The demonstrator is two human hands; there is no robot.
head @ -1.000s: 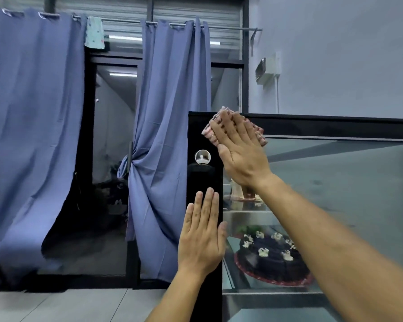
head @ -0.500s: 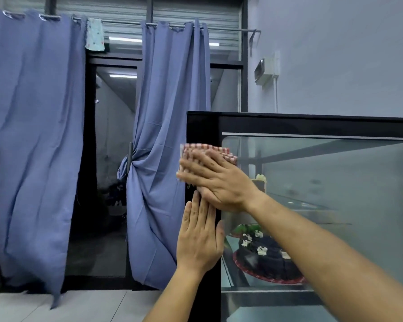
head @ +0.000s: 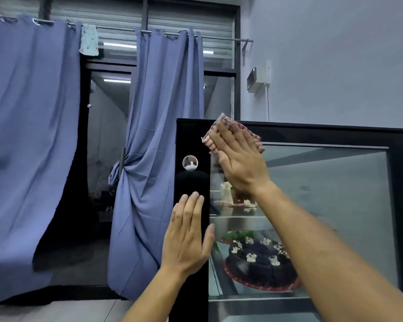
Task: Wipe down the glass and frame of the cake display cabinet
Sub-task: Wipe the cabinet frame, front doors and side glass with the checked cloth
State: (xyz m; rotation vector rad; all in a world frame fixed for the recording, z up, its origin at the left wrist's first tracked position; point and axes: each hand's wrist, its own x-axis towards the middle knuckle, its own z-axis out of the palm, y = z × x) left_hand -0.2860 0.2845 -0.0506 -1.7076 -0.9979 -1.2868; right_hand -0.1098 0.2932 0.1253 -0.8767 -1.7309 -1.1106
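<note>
**Wiping the cabinet's top left corner**

I face the cabinet (head: pixel 312 132), its black frame around a glass (head: pixel 330 194) front. A dark cake (head: pixel 261 261) sits on a lower shelf inside. My right hand (head: pixel 240 163), fingers straight, presses a red checked cloth (head: pixel 254 135) flat where glass meets the frame's upper left corner. My left hand (head: pixel 187 240) lies open and flat on the left post, below a round lock (head: pixel 190 162).
</note>
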